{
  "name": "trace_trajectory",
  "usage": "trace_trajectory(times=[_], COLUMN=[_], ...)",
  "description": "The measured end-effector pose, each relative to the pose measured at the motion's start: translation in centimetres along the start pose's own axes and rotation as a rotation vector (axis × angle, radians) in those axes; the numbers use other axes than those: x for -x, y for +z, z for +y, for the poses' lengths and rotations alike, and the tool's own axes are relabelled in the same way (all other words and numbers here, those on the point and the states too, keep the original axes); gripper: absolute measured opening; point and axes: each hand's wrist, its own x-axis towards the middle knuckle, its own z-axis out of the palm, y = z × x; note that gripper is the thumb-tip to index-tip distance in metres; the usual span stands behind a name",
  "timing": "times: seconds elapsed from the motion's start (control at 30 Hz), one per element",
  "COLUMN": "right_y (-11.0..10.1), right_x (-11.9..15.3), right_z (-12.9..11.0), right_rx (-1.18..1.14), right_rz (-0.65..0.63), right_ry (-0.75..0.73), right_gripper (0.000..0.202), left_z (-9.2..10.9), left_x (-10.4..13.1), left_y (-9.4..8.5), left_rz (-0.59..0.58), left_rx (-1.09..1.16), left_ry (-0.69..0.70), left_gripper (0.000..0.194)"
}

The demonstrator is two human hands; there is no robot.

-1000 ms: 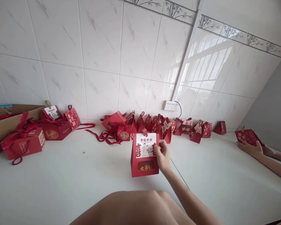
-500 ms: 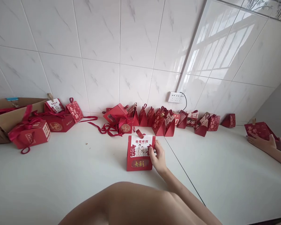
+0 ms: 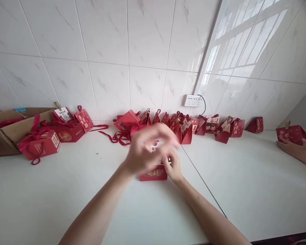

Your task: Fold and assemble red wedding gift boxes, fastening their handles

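You have one windowed red box [image 3: 154, 174] before you, one cardboard carton [image 3: 5, 141], two wide red boxes [image 3: 42, 145] and two loop-topped boxes [image 3: 84, 120] leftward, and one socket strip [image 3: 193, 100]; the middle row of boxes [image 3: 187, 132] overlaps too much to count.

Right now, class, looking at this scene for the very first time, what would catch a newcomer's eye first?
Probably the blurred left hand in the middle, partly covering a red gift box that the right hand holds at its right side. Next, the line of small red boxes along the foot of the tiled wall, and another person's hand on a patterned box at far right.
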Motion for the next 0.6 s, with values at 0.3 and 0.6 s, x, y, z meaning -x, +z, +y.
trace_trajectory(times=[0.3,0.6], right_y=[0.2,-0.2], right_x=[0.3,0.7], right_z=[-1.6,-2.6], right_rx=[-0.137,-0.113], right_rz=[-0.083,-0.165], right_ry=[-0.050,-0.118], right_gripper=[0.018,0.017], left_z=[-9.5,-8.5], left_x=[7.2,6.9], left_y=[-2.0,-2.8], left_rz=[0.272,0.227], left_rx=[-0.615,-0.688], left_ry=[0.135,0.128], left_gripper=[0.017,0.011])
